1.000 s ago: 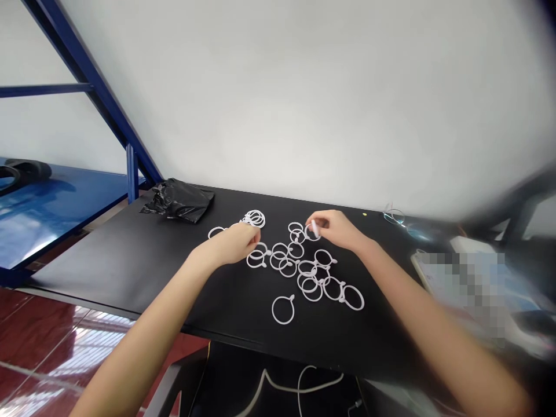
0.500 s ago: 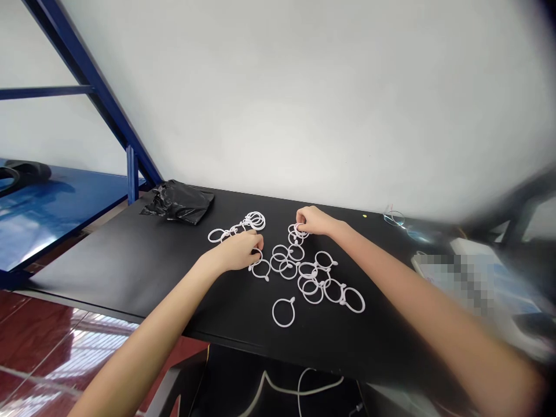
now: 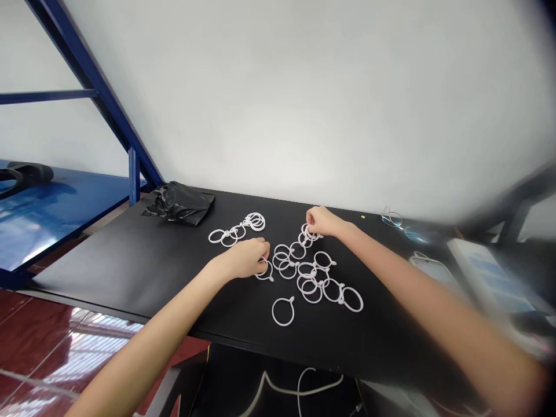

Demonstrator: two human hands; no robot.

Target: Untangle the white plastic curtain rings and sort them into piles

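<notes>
White rings (image 3: 320, 284) are set back from the front edge of the tabletop (image 3: 237, 310); beneath the left hand (image 3: 249, 258) and right hand (image 3: 320, 221), some are partly covered, so whether any are grasped cannot be told.

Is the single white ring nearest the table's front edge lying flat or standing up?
Lying flat: the ring shows its whole rounded outline against the black table, with table surface visible through its middle.
</notes>
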